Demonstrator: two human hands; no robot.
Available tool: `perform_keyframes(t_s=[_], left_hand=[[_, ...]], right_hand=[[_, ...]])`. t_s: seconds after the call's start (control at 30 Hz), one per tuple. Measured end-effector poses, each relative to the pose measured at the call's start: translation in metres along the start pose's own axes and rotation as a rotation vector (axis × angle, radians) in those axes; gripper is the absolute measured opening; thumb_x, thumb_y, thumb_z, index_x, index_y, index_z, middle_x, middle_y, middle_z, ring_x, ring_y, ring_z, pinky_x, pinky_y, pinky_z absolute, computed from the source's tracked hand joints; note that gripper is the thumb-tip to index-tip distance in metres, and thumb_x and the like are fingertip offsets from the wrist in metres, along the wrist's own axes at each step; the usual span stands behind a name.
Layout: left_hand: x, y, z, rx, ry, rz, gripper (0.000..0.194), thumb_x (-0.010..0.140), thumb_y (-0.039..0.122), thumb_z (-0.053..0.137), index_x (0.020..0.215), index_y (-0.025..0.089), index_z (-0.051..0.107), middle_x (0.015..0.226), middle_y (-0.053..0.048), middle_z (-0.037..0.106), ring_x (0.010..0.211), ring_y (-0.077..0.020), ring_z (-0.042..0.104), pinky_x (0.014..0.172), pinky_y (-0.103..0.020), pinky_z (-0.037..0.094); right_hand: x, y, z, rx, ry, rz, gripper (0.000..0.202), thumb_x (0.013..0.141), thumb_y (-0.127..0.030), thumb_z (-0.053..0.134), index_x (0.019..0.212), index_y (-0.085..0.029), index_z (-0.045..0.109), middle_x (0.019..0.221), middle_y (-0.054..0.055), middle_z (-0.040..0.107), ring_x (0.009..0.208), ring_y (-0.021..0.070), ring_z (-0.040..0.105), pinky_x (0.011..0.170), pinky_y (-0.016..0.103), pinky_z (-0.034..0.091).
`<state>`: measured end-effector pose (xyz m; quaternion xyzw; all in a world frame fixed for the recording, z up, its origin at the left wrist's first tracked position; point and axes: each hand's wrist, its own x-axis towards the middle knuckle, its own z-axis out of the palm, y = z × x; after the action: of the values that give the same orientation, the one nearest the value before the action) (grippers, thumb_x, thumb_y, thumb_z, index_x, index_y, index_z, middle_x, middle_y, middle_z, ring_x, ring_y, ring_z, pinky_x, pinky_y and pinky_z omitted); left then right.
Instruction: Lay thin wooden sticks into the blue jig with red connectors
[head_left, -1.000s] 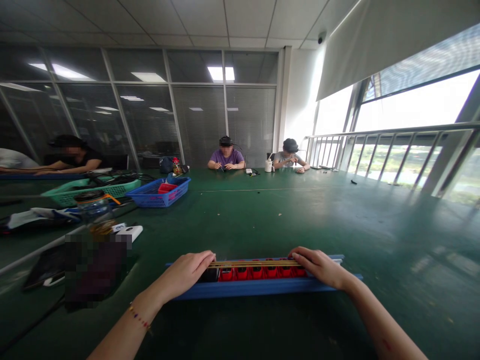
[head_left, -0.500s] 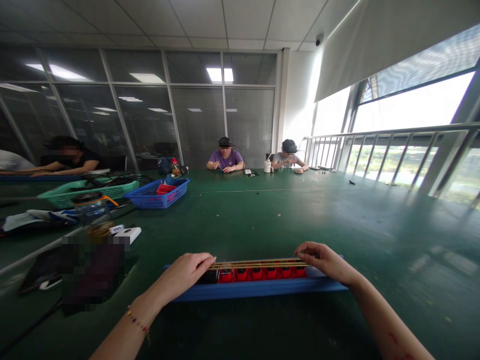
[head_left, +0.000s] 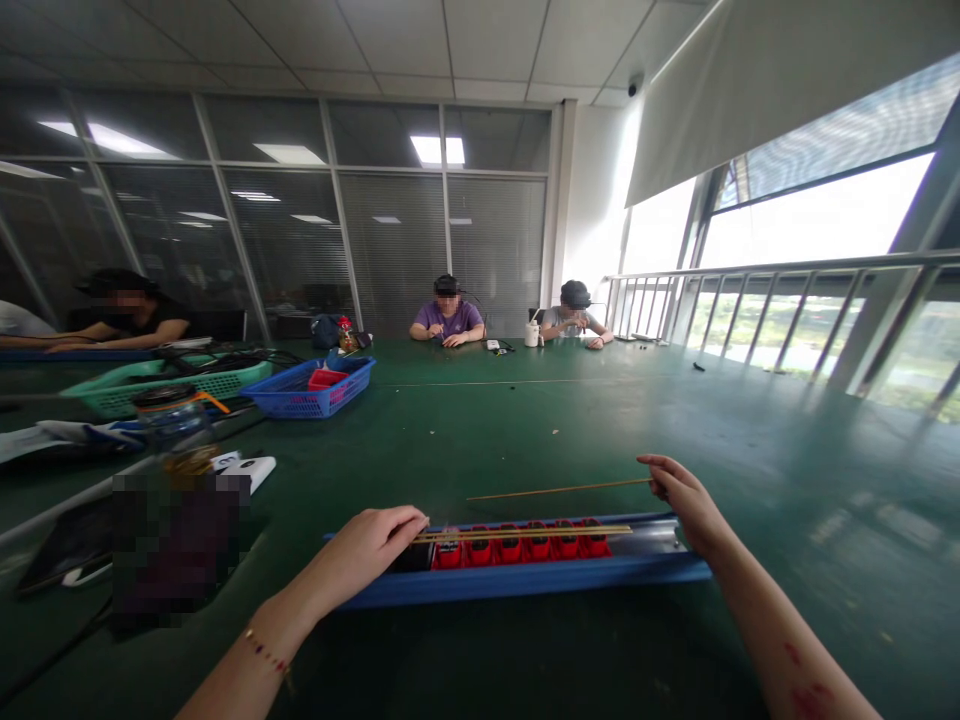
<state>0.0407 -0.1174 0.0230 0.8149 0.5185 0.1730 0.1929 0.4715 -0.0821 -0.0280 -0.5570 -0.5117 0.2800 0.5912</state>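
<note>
A long blue tray (head_left: 540,588) lies across the table in front of me, with a row of several red cups (head_left: 480,553) with dark insides. My left hand (head_left: 371,545) is at the tray's left end, closed on thin wooden sticks (head_left: 555,531) that stretch to the right over the cups. To the right, my right hand (head_left: 688,507) is raised beyond the tray's right end. Pinched in it is a single thin wooden stick (head_left: 559,491), which points left behind the tray. A grey inner surface (head_left: 649,538) shows at the tray's right end.
On the left stand a blue basket (head_left: 307,395) with red items, a green basket (head_left: 217,382) with cables, and a lidded jar (head_left: 174,420). A white device (head_left: 255,472) lies nearer. Several people sit around the green table (head_left: 480,430).
My right hand has moved up and right, taking one stick away from the others. The sticks' right ends and the tray's grey end are now uncovered. My left hand stays nearly still.
</note>
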Motion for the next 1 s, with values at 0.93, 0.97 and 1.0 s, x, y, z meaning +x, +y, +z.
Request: perform_keyframes(t_s=[0.93, 0.97, 1.0], left_hand=[[-0.009, -0.011, -0.026, -0.004, 0.038, -0.042, 0.041, 0.080, 0.051, 0.036, 0.079, 0.022, 0.064, 0.079, -0.001, 0.065, 0.075, -0.0174, 0.058, 0.066, -0.021, 0.038], [-0.010, -0.012, -0.028, -0.008, 0.015, -0.044, 0.039, 0.079, 0.051, 0.038, 0.079, 0.022, 0.064, 0.080, -0.001, 0.065, 0.075, -0.0173, 0.058, 0.066, -0.021, 0.038], [-0.011, -0.013, -0.029, -0.013, -0.005, -0.043, 0.038, 0.079, 0.050, 0.039, 0.079, 0.022, 0.065, 0.080, 0.000, 0.065, 0.076, -0.0172, 0.058, 0.066, -0.021, 0.038]], right_hand=[[0.024, -0.011, 0.075, -0.887, -0.784, -0.380, 0.031, 0.070, -0.015, 0.046, 0.090, -0.022, 0.069, 0.082, 0.003, 0.068, 0.074, 0.0167, 0.060, 0.068, 0.023, 0.044], [0.024, -0.012, 0.075, -0.892, -0.790, -0.405, 0.032, 0.070, -0.015, 0.046, 0.092, -0.023, 0.069, 0.083, 0.003, 0.068, 0.075, 0.0168, 0.060, 0.068, 0.024, 0.044], [0.023, -0.012, 0.075, -0.892, -0.794, -0.427, 0.033, 0.071, -0.015, 0.045, 0.093, -0.024, 0.068, 0.084, 0.003, 0.068, 0.075, 0.0167, 0.060, 0.068, 0.024, 0.043]])
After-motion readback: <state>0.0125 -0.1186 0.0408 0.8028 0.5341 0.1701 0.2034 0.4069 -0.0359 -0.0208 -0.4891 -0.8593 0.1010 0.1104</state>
